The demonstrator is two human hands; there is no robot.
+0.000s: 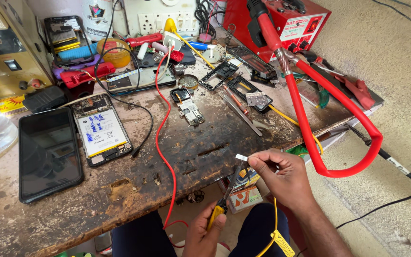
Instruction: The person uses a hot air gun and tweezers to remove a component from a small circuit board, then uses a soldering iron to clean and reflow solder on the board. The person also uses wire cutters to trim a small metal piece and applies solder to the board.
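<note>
Pinched between thumb and forefinger of the right hand (281, 178) is a small pale metal piece (241, 157), held just off the near edge of the workbench (120, 200). Left hand (205, 233), at 6 o'clock in view, is closed around the yellow handle of a pair of tweezers (227, 192) — their dark tips rise toward the metal piece and meet it or nearly so (contact cannot be confirmed).

A red wire (160, 143) runs across the bench and drops over the edge beside the left hand. At 9 o'clock lies a dark phone (48, 154), screen up; just beside it, an opened phone (102, 129) with its white battery exposed. Near centre sits a small circuit board (190, 112), with phone frames (224, 76) beyond it at 12 o'clock.

A thick red hose (310, 128) loops from 1 o'clock down to 3 o'clock, off the bench edge. Farthest back — a red station box (305, 24) at 1 o'clock and a yellowish instrument case (5, 52) at 10 o'clock.
</note>
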